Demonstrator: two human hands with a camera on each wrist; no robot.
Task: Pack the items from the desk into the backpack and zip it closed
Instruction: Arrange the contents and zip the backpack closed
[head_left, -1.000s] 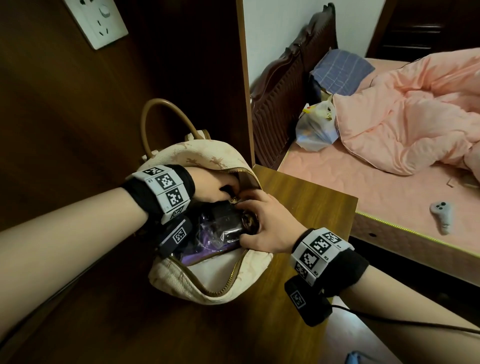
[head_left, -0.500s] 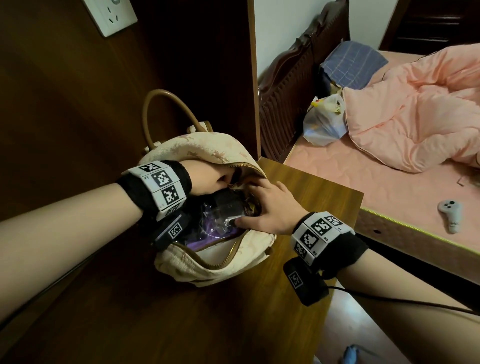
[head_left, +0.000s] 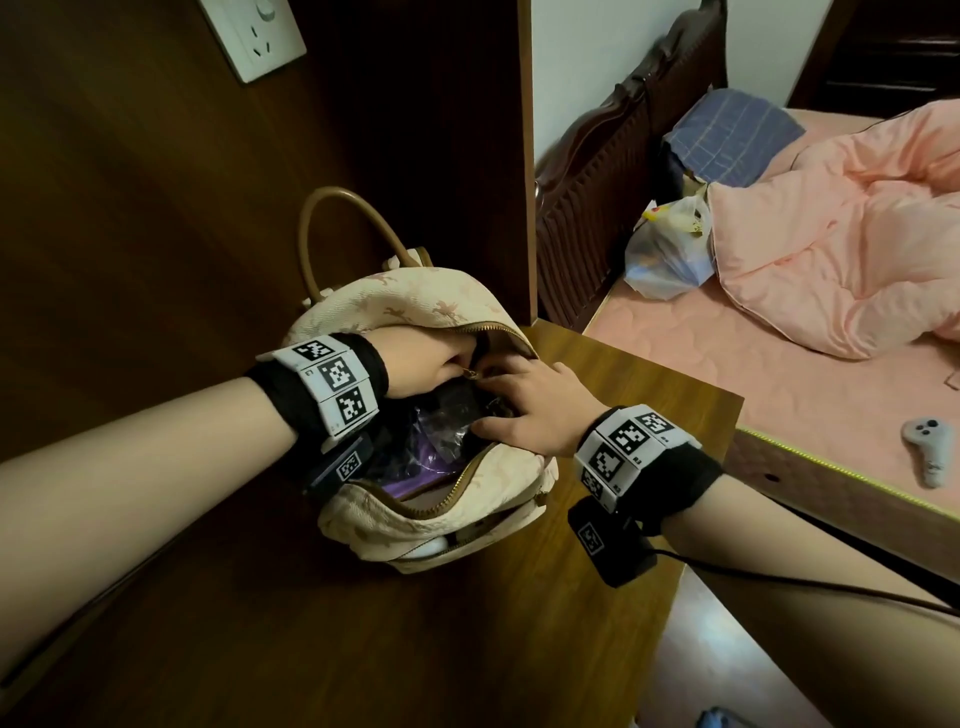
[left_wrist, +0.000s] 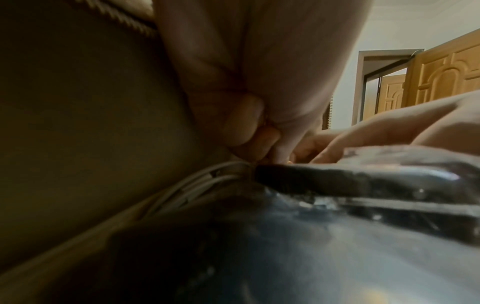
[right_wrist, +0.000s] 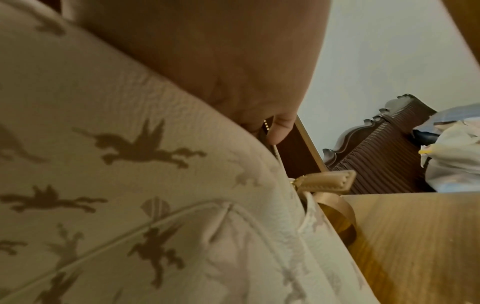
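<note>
Both hands at the mouth of the open backpack, zip not closed yet.
We see the left hand (head_left: 426, 364) with fingers (left_wrist: 244, 121) curled tight, pinching the gold zipper pull (head_left: 471, 374) at the top of the opening. The right hand (head_left: 535, 410) lies flat on the contents, fingers fairly straight and spread, pressing down on a dark crinkly plastic-wrapped item (head_left: 452, 421). Under that item we see something purple (head_left: 410, 480); we can't tell what it is. The cream backpack (head_left: 415, 306) with the winged-horse print lies near the table's (head_left: 597, 597) far right corner, tan handle (head_left: 322, 228) against the dark wood panel. Wall socket (head_left: 254, 36) above. Bed (head_left: 779, 384) just past the table's right edge, with a pink quilt (head_left: 841, 223), plastic bag (head_left: 665, 254) and grey controller (head_left: 930, 452).
</note>
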